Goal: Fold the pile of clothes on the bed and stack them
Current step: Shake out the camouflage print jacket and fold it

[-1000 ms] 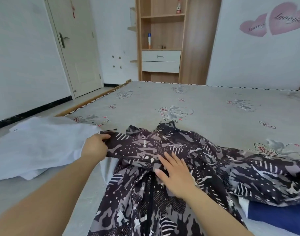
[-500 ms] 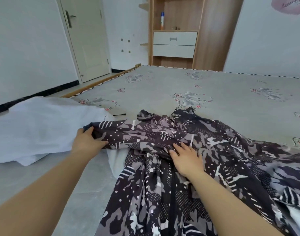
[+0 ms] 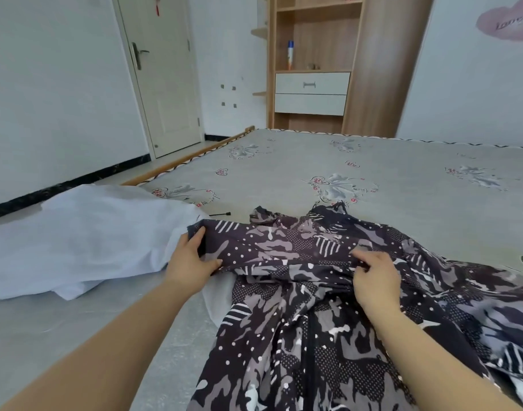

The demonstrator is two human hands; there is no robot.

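Two hands, left hand (image 3: 192, 259), right hand (image 3: 373, 277), pinching patterned garment (image 3: 298, 336), bed (image 3: 313, 161)

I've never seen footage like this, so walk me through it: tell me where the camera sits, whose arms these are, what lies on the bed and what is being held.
No machine here: a person wears a wide-angle camera on the head, looking forward and down, so the two bare arms are their own. The left hand pinches one edge of a dark patterned garment, thumb on top. The right hand curls its fingers into a fold of the same garment. It lies spread on the bed, a grey floral mattress. Left of it is a heap of white cloth. Behind stand a door and a wooden shelf unit.
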